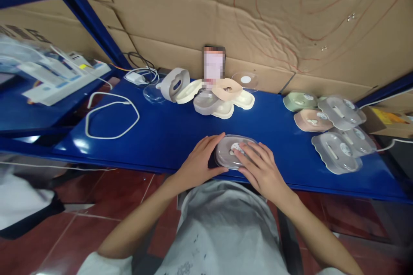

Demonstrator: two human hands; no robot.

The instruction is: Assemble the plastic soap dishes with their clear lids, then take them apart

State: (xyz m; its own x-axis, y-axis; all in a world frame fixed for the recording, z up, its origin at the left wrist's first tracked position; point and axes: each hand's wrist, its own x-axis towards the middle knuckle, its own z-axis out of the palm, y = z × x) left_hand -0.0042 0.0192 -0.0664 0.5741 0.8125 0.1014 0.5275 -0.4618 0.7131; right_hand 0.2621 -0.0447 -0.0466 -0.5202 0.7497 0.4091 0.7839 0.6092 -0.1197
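Observation:
At the front edge of the blue table, a grey plastic box with a clear lid (223, 154) sits between my hands. My left hand (202, 157) grips its left end, thumb along the near side and fingers at the far side. Over the right part of the lid lie the fingers of my right hand (260, 165), with its thumb at the near edge. They partly cover a round white sticker (238, 148) on the lid. Beyond my hands are a grey ring-shaped part (176, 85), a beige ring-shaped part (227, 90) and cream trays (244, 99).
Finished-looking lidded boxes in green (298, 101), pink (311, 121) and grey (335, 154) are grouped at right. A phone (214, 62) leans on the cardboard wall. At left lie a white cable (112, 136), a charger (135, 78) and a power strip (71, 79).

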